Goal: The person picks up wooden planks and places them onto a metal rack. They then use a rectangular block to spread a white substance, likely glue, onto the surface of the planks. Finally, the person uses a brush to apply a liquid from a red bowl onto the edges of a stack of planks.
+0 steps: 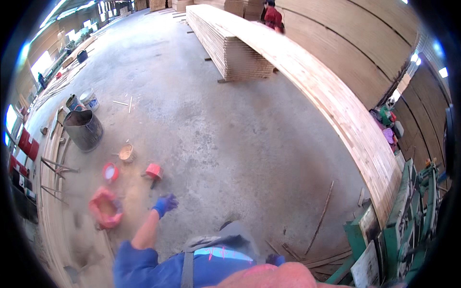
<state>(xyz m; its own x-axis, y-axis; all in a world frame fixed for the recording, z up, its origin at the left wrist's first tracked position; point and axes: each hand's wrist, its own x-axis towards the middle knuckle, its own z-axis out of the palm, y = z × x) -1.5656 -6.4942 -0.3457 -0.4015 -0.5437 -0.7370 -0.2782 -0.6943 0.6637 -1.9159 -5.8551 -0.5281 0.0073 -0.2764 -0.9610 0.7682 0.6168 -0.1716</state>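
My left hand [166,205], in a blue glove, reaches out over the concrete floor with its fingers apart and nothing visible in it. Closest to it is a small red pot [154,170] with a dark handle. Beyond are a red-rimmed bowl [111,172] with something white inside and a small tub [127,152] of tan material. A crumpled red bag [105,207], open at the top, holds tan stuff. Of my right hand [275,259], only a bit of dark blue glove shows beside my body at the lower edge; its fingers are hidden.
A long wooden panel [331,96] runs from a green machine [403,225] at right, across a stack of boards [240,60]. A person in red [273,18] stands behind it. At left are a dark metal drum [84,129], a white bucket [89,99] and timber. A stick [321,216] lies at right.
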